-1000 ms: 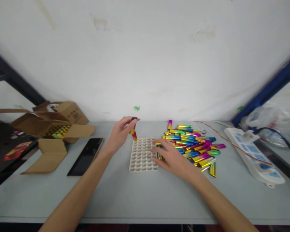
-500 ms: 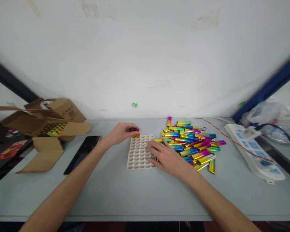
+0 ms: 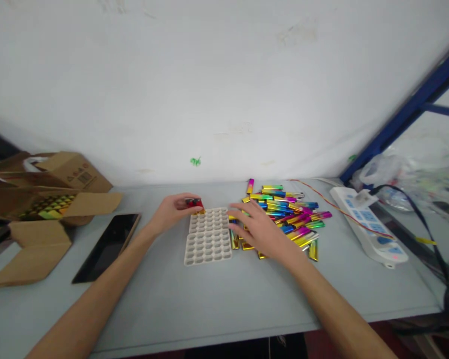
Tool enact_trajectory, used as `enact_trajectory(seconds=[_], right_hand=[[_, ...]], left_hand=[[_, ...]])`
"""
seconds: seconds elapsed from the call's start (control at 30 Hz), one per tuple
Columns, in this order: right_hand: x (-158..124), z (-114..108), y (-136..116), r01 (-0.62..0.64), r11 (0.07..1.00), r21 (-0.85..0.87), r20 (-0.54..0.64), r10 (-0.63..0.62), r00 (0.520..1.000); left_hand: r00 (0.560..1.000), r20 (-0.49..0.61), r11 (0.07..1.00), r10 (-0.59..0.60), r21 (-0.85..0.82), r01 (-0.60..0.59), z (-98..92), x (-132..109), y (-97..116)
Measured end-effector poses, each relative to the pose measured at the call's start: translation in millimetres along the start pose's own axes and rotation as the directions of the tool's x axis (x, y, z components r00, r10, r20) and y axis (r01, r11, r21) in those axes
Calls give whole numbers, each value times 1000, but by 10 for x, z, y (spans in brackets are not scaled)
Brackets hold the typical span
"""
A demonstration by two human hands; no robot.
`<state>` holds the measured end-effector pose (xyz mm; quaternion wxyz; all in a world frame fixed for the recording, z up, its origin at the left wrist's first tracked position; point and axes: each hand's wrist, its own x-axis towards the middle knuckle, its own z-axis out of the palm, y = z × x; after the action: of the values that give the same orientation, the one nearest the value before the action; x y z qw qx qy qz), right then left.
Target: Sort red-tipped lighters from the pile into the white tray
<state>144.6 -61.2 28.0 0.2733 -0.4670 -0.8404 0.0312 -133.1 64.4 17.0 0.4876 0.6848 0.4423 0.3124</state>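
A white tray (image 3: pixel 208 247) with rows of round cells lies on the grey table. My left hand (image 3: pixel 172 213) is closed on a lighter (image 3: pixel 195 204) with a red top, held at the tray's far left corner. My right hand (image 3: pixel 258 230) rests with fingers spread over the left edge of a pile of shiny rainbow-coloured lighters (image 3: pixel 288 214), just right of the tray. Several lighters lie partly under its fingers.
An open cardboard box (image 3: pixel 41 199) with coloured items inside stands at the left. A black phone (image 3: pixel 107 247) lies beside it. A white power strip (image 3: pixel 366 229) with cables lies at the right, near plastic bags (image 3: pixel 407 172) and a blue frame.
My left hand lowered the lighter from above the tray down to its far left corner. My right hand stayed spread at the pile's edge. The camera shifted right.
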Motion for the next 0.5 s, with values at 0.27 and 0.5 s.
enact_trajectory(seconds=[0.27,0.5], right_hand=[[-222,-507,771,-357,930,-89,105,366,925],[-358,-661,874,-399,916,-33,175,398,900]], left_hand=[[1000,30,1000,-9,-13,9,17,-19,-147],[1000,26,1000,9,-30,-9,0,-9,-157]])
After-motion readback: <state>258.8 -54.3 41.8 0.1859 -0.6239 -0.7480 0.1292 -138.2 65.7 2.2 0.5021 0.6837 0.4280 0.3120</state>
